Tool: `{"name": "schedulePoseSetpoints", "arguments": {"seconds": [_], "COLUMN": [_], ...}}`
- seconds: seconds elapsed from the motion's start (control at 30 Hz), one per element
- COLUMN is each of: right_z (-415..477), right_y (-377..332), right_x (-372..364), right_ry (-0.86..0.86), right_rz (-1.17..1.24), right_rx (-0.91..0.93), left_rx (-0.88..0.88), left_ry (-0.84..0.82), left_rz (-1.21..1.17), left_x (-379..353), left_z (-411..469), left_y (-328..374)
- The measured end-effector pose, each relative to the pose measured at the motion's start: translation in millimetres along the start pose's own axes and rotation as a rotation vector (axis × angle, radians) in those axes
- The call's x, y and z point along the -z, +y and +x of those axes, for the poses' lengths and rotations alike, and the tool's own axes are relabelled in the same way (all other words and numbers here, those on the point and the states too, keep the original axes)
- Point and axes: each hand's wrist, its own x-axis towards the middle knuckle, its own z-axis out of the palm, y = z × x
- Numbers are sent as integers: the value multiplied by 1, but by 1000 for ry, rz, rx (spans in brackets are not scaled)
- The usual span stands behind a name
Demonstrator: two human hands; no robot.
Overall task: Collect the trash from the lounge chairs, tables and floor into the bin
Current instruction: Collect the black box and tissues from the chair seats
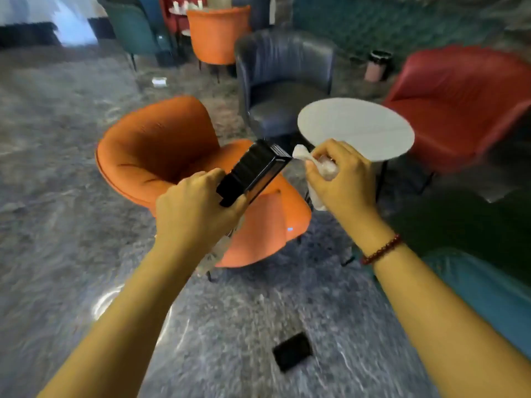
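Head view, blurred: the left hand (198, 208) is curled round one end of a glossy black rectangular box (253, 173), with what looks like a crinkled clear wrapper (214, 254) hanging beneath the wrist, how it is held I cannot tell. The right hand (342, 182) is closed on a crumpled white paper tissue (301, 155). Both hands being full is the main risk: a flat black packet (293, 354) lies on the grey marbled floor (71, 225) close below, and stooping for it could spill the loose tissue or wrapper, or it could be trodden on. A small white scrap (159, 81) lies far off on the floor and may be missed. The pink bin with a black liner (377, 66) stands by the far wall, between the dark grey-blue armchair (284, 81) and the red lounge chair (459, 104). The round white table (373, 116) has its rim just beside the right hand, and the orange tub chair (161, 150) sits under the left, so the direct way is tight; the floor to the left lies open.
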Motion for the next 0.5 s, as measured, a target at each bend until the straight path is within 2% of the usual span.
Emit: {"name": "schedulePoseSetpoints", "arguments": {"seconds": [0.1,0.27,0.5], "right_z": [-66,-189,-430], "right_y": [32,96,211], "right_x": [-12,-54,-169], "right_ry": [-61,-173,-322], "right_rz": [-2,-79,-97], "right_rx": [-93,-165,-311], "left_rx": [22,-63,-119], "left_ry": [-140,-299,-492], "left_rz": [-22,6,71], "left_x": [-50,-159,-380], "left_z": [-40,-101,-237], "left_y": [-5,-38,-116]}}
